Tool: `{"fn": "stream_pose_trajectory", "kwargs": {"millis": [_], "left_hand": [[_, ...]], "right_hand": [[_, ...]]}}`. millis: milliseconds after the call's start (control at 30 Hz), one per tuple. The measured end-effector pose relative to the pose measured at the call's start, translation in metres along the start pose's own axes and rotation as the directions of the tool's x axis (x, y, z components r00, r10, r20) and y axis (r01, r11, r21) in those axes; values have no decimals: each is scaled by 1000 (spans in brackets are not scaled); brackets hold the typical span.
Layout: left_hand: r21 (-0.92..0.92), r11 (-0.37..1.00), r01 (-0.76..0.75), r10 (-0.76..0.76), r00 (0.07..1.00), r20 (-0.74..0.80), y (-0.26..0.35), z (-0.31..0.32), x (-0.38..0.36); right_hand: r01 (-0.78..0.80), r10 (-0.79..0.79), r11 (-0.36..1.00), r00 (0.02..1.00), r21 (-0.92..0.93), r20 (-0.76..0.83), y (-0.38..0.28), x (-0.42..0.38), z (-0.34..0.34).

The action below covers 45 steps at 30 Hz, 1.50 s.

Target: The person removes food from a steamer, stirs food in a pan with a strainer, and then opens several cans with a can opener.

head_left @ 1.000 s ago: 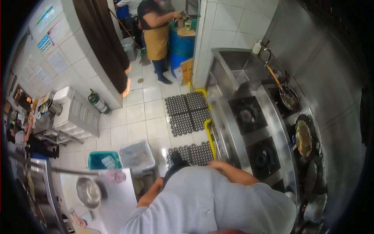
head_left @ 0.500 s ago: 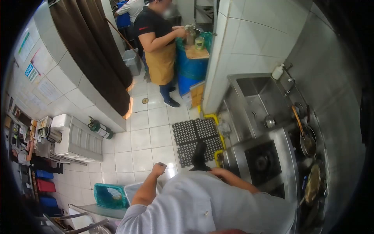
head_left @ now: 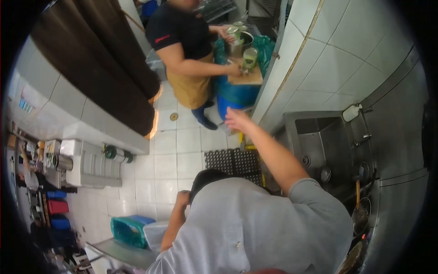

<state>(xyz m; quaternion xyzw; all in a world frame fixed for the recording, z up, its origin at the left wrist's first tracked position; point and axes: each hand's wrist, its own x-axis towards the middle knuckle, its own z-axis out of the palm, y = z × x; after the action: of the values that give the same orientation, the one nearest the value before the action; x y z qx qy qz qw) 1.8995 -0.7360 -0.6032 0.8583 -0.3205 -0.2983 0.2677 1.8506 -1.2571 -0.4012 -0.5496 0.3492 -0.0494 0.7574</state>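
Note:
My right hand (head_left: 238, 120) reaches forward with its fingers apart and nothing in it, short of a blue barrel (head_left: 224, 99). My left hand (head_left: 183, 199) hangs low near my side over the floor, fingers curled, with nothing visible in it. Ahead, a co-worker in a mustard apron (head_left: 189, 81) stands at the barrel. The co-worker's one hand is at a jar (head_left: 233, 33) by a metal pot (head_left: 247, 40). Their other hand is beside a green-labelled jar (head_left: 249, 57) on a wooden board (head_left: 244, 77).
To my right stand a steel sink (head_left: 319, 137) and pans (head_left: 360, 218). A perforated black mat (head_left: 232, 160) lies ahead on the tiled floor. Brown curtains (head_left: 98, 59) hang left, near a green cylinder (head_left: 117, 154). A green-lined bin (head_left: 127, 232) stands at lower left.
My right arm has risen from my side and stretched forward. I am nearer the barrel. The co-worker's hands have moved apart, and one is now beside the jar on the board.

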Motion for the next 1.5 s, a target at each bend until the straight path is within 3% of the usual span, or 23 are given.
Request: {"fn": "stream_pose_trajectory", "kwargs": {"millis": [33,67,100,167,233,267,333,367,433,533,600,733,767,933,1000,1033,1067,1133,1267,1367,1433,1467,1500], "left_hand": [[-504,696,512,-494,850,182,60,-28,36],[-348,831,434,-406,901,155,86,-51,77],[-344,923,173,-169,985,41,137,-82,106],[-210,960,-184,150,974,-168,226,-138,186],[-205,851,-483,402,851,-337,344,-206,238],[-74,828,-556,490,782,-386,388,-229,263],[-21,614,-789,673,537,-509,450,-249,323],[-28,571,-821,716,514,-473,471,-253,354],[-45,505,-862,763,471,-442,501,-260,412],[119,469,-875,869,433,-240,533,-255,497],[55,595,-802,775,554,-304,550,-254,531],[139,618,-774,719,485,-498,585,-257,590],[101,640,-762,717,544,-437,593,-260,602],[71,650,-757,699,558,-446,611,-256,624],[128,515,-848,770,392,-504,612,-255,627],[157,386,-909,797,243,-553,618,-253,629],[165,383,-909,801,238,-549,621,-256,623],[-18,556,-831,746,508,-430,637,-270,612],[63,547,-835,731,440,-522,689,-305,643],[137,589,-797,737,460,-495,736,-334,697],[239,666,-706,740,585,-333,768,-347,736],[235,658,-715,746,577,-334,782,-350,753],[311,663,-681,744,644,-176,792,-349,770]], "right_hand": [[12,-7,992,999,122,-44,-27,22,-1],[22,-8,983,997,181,-80,-46,40,-4],[48,-16,977,988,209,-154,-55,54,-9],[177,-115,971,937,163,-330,-76,104,-14],[387,-286,913,831,127,-477,-88,139,-19],[421,-300,902,771,98,-561,-99,145,-14],[339,-159,912,812,232,-562,-96,172,-27],[286,-84,919,813,270,-576,-96,180,-29],[218,34,922,777,320,-629,-111,194,-30],[221,78,900,765,375,-639,-134,198,-25],[240,122,870,741,431,-660,-137,206,-27],[258,170,870,642,419,-748,-155,214,-23],[224,210,878,612,422,-762,-157,218,-25],[185,278,877,557,443,-783,-163,227,-39],[183,262,890,545,418,-796,-159,230,-43],[199,241,893,546,403,-802,-160,236,-45],[194,235,899,541,392,-808,-155,236,-43],[205,240,888,557,412,-795,-156,233,-44],[166,196,926,556,339,-808,-153,231,-49],[147,165,944,562,294,-811,-145,234,-51],[161,168,938,561,306,-810,-146,233,-51],[175,176,930,560,323,-810,-147,232,-53],[143,156,951,549,276,-821,-147,230,-55]]}}
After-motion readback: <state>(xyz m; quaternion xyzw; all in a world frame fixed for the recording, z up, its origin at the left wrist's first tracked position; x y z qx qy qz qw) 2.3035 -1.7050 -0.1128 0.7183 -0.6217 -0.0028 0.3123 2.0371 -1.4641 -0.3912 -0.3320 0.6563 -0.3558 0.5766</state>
